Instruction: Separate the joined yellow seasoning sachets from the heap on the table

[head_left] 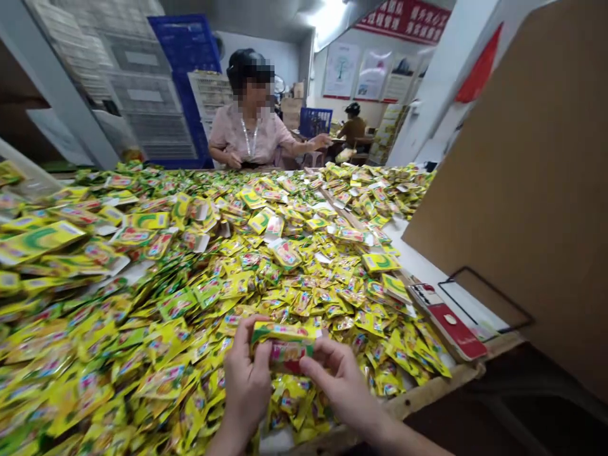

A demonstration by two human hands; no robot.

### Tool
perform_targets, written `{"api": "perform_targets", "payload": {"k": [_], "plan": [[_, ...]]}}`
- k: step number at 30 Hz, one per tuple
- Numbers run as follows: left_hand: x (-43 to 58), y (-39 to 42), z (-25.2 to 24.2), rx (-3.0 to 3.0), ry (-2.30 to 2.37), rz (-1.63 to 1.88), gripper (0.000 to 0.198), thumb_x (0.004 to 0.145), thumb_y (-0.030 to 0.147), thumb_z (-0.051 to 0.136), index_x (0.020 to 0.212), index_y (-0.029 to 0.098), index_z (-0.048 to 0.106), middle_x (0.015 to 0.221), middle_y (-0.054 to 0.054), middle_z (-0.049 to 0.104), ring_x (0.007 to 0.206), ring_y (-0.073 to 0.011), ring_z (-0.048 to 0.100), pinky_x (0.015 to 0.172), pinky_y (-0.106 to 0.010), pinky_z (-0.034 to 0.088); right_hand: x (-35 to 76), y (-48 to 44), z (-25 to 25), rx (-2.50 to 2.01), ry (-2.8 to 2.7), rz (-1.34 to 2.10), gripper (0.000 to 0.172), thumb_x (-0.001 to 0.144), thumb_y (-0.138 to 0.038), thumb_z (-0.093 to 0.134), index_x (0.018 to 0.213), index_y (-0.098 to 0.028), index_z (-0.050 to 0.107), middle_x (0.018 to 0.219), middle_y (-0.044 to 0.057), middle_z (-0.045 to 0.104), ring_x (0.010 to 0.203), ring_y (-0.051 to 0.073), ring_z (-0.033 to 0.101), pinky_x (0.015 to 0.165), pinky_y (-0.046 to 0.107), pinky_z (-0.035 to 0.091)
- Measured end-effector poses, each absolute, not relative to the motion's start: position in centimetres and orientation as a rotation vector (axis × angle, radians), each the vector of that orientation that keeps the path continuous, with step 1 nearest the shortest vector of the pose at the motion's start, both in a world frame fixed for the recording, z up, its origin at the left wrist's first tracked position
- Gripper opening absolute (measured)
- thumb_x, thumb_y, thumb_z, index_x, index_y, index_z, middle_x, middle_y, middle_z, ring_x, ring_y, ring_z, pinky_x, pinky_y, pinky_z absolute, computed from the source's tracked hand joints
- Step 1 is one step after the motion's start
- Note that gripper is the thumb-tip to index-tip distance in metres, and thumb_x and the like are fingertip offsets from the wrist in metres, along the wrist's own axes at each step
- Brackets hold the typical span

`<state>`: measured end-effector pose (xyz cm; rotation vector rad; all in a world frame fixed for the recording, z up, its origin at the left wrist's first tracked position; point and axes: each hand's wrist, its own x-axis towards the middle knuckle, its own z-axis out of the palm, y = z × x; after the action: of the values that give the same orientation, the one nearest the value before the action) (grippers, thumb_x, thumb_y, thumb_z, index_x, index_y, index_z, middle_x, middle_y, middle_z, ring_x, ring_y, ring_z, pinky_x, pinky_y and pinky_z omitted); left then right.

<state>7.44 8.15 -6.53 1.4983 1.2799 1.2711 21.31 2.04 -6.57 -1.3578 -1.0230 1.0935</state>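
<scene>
My left hand point(247, 386) and my right hand point(338, 380) hold a small stack of yellow-green foil sachets point(284, 345) between them, gripping it from either end. The stack sits just above a large heap of similar yellow-green sachets point(190, 285), which covers most of the table. Fingers of both hands wrap the stack's ends, and its middle shows printed red and green labels. The table surface under my hands is hidden by the sachets.
A wooden table edge point(427, 392) runs along the right, with a red-and-white card box point(451, 326) on it and a large brown cardboard sheet point(517, 190) beyond. A co-worker point(251, 126) sits across the heap, with another person point(352, 123) further back and blue crates point(187, 47) behind.
</scene>
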Motion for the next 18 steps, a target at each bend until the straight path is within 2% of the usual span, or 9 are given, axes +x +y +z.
{"api": "perform_targets", "payload": {"k": [2,5,10,12,13,15,17,18], "plan": [[7.3,8.4,-6.8,1.452,1.287,1.245,0.019,0.076,0.033,0.046,0.086,0.020,0.055,0.074,0.000,0.061,0.063,-0.0164,0.057,0.054,-0.024,0.046,20.5,1.6,-7.5,-1.327,-1.083,1.035,0.034,0.077,-0.050,0.064,0.086,-0.018,0.072,0.087,0.008,0.073,0.083,0.023,0.066,0.078,0.034,0.052],[7.3,8.8,-6.8,1.420,1.209,1.133,0.023,0.077,0.036,0.048,0.091,0.021,0.057,0.074,0.000,0.061,0.059,-0.0159,0.056,0.053,-0.024,0.046,19.5,1.3,-8.5,-1.233,-1.036,1.015,0.030,0.083,-0.045,0.060,0.095,-0.019,0.069,0.091,0.008,0.073,0.086,0.022,0.067,0.079,0.033,0.052],[7.1,9.2,-6.8,1.301,1.177,1.076,0.032,0.075,0.047,0.052,0.091,0.020,0.058,0.089,-0.005,0.065,0.075,-0.0214,0.063,0.063,-0.030,0.052,20.3,1.8,-8.6,-1.230,-0.921,0.977,0.031,0.077,-0.039,0.069,0.101,-0.022,0.059,0.075,0.002,0.069,0.070,0.016,0.066,0.070,0.028,0.054],[7.1,9.2,-6.9,1.326,1.121,0.978,0.040,0.077,0.048,0.052,0.104,0.019,0.057,0.100,-0.008,0.065,0.088,-0.0242,0.063,0.073,-0.034,0.053,22.1,3.0,-7.5,-1.242,-1.008,0.992,0.031,0.075,-0.039,0.071,0.099,-0.022,0.060,0.075,0.002,0.069,0.070,0.016,0.066,0.069,0.029,0.055],[7.1,9.1,-7.0,1.372,1.084,0.923,0.047,0.078,0.049,0.053,0.115,0.020,0.053,0.109,-0.010,0.063,0.096,-0.0252,0.062,0.080,-0.036,0.052,23.6,4.1,-6.6,-1.262,-1.062,0.993,0.032,0.073,-0.040,0.071,0.098,-0.021,0.061,0.076,0.003,0.070,0.070,0.017,0.066,0.067,0.030,0.055],[7.1,8.8,-7.2,1.490,1.037,0.844,0.067,0.078,0.047,0.059,0.136,0.023,0.035,0.127,-0.013,0.055,0.110,-0.0261,0.056,0.090,-0.040,0.047,27.5,7.1,-3.8,-1.365,-1.188,0.967,0.034,0.068,-0.043,0.072,0.090,-0.019,0.064,0.067,0.003,0.069,0.062,0.018,0.067,0.060,0.032,0.055],[7.0,8.6,-7.4,1.575,1.071,0.843,0.082,0.077,0.045,0.062,0.144,0.025,0.019,0.136,-0.014,0.046,0.115,-0.0264,0.054,0.093,-0.043,0.045,32.5,10.9,-0.1,-1.654,-1.206,0.490,0.031,0.068,-0.044,0.070,0.081,-0.017,0.068,0.069,0.005,0.070,0.062,0.019,0.067,0.060,0.033,0.056],[7.0,8.6,-7.4,1.596,1.107,0.867,0.084,0.077,0.046,0.062,0.144,0.025,0.016,0.137,-0.015,0.045,0.114,-0.0266,0.054,0.093,-0.044,0.045,35.0,12.9,1.9,-1.707,-1.163,0.324,0.029,0.071,-0.042,0.067,0.084,-0.016,0.068,0.078,0.008,0.070,0.069,0.021,0.068,0.065,0.035,0.056]]}}
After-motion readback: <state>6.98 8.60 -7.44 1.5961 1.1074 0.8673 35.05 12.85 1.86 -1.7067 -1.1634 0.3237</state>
